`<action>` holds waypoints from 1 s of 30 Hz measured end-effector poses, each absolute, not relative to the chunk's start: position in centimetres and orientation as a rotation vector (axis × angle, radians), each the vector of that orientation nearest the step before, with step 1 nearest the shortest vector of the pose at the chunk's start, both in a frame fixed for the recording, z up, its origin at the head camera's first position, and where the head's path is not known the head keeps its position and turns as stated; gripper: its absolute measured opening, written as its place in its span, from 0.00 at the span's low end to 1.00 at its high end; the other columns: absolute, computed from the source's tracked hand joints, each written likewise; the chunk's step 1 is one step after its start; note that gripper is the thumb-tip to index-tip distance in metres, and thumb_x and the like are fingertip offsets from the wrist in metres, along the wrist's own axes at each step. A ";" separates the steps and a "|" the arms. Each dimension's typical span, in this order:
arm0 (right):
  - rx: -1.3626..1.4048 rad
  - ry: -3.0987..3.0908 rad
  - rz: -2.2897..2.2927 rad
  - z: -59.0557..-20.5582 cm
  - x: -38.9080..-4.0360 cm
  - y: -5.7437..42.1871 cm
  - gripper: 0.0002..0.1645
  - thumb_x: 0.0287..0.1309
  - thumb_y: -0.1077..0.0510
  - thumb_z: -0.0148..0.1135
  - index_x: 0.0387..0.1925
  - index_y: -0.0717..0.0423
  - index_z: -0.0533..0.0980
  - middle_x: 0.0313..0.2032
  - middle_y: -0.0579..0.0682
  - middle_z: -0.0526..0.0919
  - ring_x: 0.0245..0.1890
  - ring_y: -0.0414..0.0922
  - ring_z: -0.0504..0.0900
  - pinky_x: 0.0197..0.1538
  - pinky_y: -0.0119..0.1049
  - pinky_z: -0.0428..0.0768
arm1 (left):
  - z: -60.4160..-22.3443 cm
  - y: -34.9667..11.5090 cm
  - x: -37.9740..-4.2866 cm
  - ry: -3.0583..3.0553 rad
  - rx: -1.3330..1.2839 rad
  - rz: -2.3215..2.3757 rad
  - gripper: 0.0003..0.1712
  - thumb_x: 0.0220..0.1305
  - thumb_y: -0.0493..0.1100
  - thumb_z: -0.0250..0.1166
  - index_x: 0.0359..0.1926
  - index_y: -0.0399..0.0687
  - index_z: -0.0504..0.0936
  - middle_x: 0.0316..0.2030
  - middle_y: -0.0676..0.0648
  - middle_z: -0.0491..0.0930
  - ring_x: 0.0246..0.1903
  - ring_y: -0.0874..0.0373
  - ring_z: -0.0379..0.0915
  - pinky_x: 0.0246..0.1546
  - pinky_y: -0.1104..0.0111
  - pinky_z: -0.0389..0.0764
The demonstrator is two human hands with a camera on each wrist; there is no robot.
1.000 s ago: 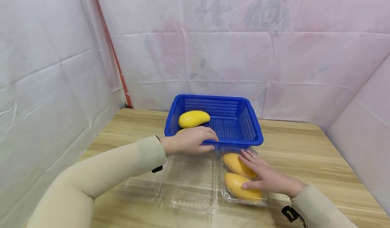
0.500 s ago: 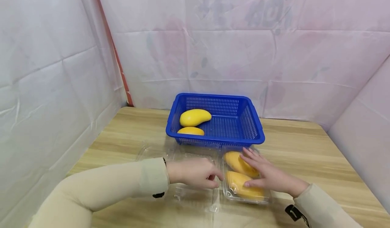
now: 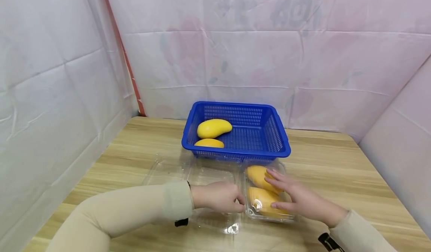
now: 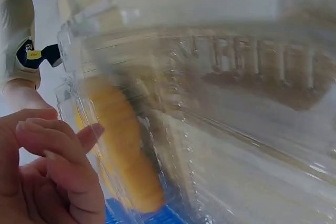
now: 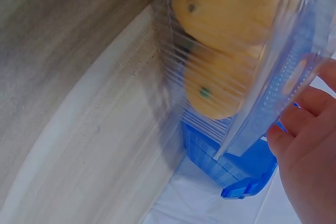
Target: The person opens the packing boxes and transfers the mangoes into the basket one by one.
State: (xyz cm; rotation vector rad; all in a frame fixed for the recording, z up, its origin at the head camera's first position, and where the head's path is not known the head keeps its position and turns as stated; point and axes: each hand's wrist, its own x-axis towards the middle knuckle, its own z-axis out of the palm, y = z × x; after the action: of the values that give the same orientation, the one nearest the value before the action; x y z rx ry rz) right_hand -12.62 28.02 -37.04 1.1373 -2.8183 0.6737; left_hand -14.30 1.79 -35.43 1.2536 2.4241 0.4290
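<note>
In the head view, two yellow-orange mangoes [image 3: 262, 201] lie inside a closed clear plastic clamshell box [image 3: 269, 219]. My right hand [image 3: 299, 197] rests on its lid with fingers spread. The right wrist view shows that hand's fingers [image 5: 294, 124] against the lid, the mangoes [image 5: 226, 19] visible through the side wall. My left hand [image 3: 219, 197] is at the box's left edge, its fingers curled. Nothing shows between those fingers [image 4: 63, 156] in the left wrist view; whether they touch the edge cannot be told. Beneath the left hand lies another clear clamshell box [image 3: 215, 222], opened out.
Behind the boxes stands a blue plastic basket [image 3: 249, 154]. It holds a yellow mango [image 3: 213, 128] and another mango [image 3: 209, 143], partly hidden by the front rim. The wooden table [image 3: 320, 158] is enclosed by white and pinkish cloth walls [image 3: 242, 57].
My left hand has come back from the basket's front rim toward me, down to the filled box's left edge, and its fingers have curled. The right hand stays on the lid.
</note>
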 end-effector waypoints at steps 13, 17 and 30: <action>1.184 -2.740 0.728 -37.7 -12.0 28.4 0.39 0.53 0.44 0.64 0.62 0.60 0.68 0.65 0.62 0.62 0.68 0.48 0.53 0.61 0.17 0.42 | -36.7 1.9 -13.8 1.929 0.607 1.047 0.14 0.64 0.38 0.53 0.27 0.30 0.78 0.09 0.52 0.69 0.07 0.65 0.62 0.09 0.76 0.60; 1.190 -2.744 0.768 -37.5 -11.9 28.5 0.38 0.54 0.45 0.64 0.62 0.60 0.68 0.65 0.61 0.61 0.68 0.43 0.51 0.60 0.17 0.43 | -37.2 1.4 -14.0 1.742 0.505 1.208 0.13 0.65 0.37 0.53 0.38 0.31 0.80 0.13 0.51 0.70 0.10 0.65 0.62 0.11 0.77 0.62; 1.229 -2.684 0.914 -37.6 -11.3 29.0 0.38 0.52 0.50 0.67 0.64 0.56 0.67 0.66 0.59 0.60 0.66 0.37 0.55 0.59 0.21 0.53 | -37.3 1.4 -12.6 1.597 0.488 1.462 0.17 0.64 0.37 0.56 0.43 0.21 0.74 0.14 0.54 0.68 0.13 0.68 0.63 0.16 0.77 0.64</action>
State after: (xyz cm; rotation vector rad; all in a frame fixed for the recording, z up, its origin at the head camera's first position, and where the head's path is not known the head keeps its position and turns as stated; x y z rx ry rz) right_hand -11.32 29.02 -37.58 1.2290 -2.6839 0.9138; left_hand -12.57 1.39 -37.27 0.4877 1.5970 1.4623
